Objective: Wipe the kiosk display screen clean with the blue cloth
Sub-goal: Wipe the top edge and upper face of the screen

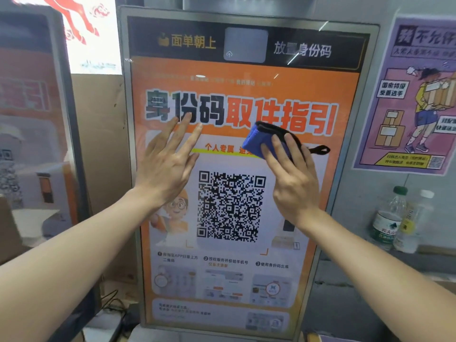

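The kiosk display screen (246, 169) stands upright before both my hands, its whole face showing; I judge the wiping is under way, with the parts above and below my hands still to cover. My left hand (167, 159) is spread, fingers straight, nothing in it. My right hand (291, 174) presses the folded blue cloth (261, 141) flat against the glass under straight fingers.
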Available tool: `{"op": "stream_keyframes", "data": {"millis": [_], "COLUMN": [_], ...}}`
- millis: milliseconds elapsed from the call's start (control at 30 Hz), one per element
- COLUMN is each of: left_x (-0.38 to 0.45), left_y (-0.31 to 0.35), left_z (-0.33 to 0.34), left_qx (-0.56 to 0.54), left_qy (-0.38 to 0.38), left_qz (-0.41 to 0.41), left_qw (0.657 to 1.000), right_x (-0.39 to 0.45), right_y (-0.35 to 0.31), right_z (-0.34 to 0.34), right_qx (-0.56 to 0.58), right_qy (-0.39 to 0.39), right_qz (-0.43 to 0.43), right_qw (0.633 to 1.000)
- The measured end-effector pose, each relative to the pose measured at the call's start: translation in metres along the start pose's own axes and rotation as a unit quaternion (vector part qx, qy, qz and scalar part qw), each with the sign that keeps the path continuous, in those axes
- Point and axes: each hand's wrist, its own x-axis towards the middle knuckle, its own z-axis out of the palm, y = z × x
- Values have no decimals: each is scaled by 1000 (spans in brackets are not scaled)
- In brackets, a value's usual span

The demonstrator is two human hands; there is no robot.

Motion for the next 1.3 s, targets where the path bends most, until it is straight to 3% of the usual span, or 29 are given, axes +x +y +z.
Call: {"op": "stream_keyframes", "data": {"millis": [333, 567, 733, 800, 967, 1033, 1167, 1300], "left_x": [-1, -25, -37, -36, -36, -37, -41, -41], "left_y": [-13, -19, -24, -23, -25, -28, -32, -34], "left_z": [-2, 6, 12, 11, 9, 11, 14, 9], "left_qx": [-5, -4, -5, -7, -8, -7, -1, -18], "left_qy": [-27, -14, -25, -33, -34, -31, -8, -3], "left_qz": [35, 13, 17, 14, 19, 30, 48, 47], "left_qw": [999, 1000, 1000, 999, 999, 999, 999, 999], "right_x": [-32, 7, 22, 17, -8, -12, 2, 31], "right_y": [-39, -22, -37, -47, -69, -70, -62, -58], "right_z": [11, 1, 5, 9, 18, 17, 12, 10], "right_qx": [-7, -10, -11, -5, -11, -18, -30, -22], "right_qy": [-117, -42, -24, -30, -102, -132, -118, -73], "right_qz": [-197, -39, 13, 1, -177, -206, -199, -84], "right_qw": [973, 998, 1000, 1000, 979, 970, 972, 994]}}
